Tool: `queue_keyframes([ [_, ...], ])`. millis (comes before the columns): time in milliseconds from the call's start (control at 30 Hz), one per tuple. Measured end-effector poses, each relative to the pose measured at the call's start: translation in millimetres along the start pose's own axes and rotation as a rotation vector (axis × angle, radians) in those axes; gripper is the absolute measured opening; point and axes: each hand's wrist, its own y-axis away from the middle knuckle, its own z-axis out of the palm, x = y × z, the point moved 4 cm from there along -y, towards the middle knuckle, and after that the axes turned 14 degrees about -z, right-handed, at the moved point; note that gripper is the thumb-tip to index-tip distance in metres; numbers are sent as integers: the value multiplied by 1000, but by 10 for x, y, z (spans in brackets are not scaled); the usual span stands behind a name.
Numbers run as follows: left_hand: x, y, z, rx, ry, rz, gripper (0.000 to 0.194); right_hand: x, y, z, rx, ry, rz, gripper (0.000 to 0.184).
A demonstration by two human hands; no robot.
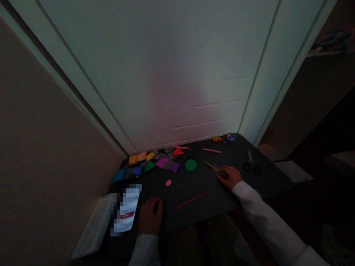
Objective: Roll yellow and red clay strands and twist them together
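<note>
On a dark wood-grained surface (205, 210) before a pale embossed panel (210, 74). With the right hand (231, 177), touching a thin, straight yellow stick (211, 165); slanting lengthwise, pointing forward-left. With the left hand (151, 216), resting palm-down. Too dim to tell either hand's grip.

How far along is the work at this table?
Partway, it seems. Already shaped: a green disc and a pink disc, lying apart. In hand: the right hand is at a thin yellow stick, its grip unclear; the left hand rests near the phone. Left: colorful packets look filled, and a red strip lies loose, joined to neither disc.
</note>
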Motion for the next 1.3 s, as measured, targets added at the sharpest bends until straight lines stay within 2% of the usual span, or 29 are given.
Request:
queue_keyframes([
  [700, -27, -6, 17, 9, -2, 20, 30, 20, 1, 24, -17, -7, 3, 31],
  [1067, -25, -4, 21, -2, -3, -3, 30, -47, 11, 2, -22, -20, -23, 31],
  [1300, -36, -11, 40, -11, -7, -11, 31, -4, -8, -14, -11, 30, 85, 31],
])
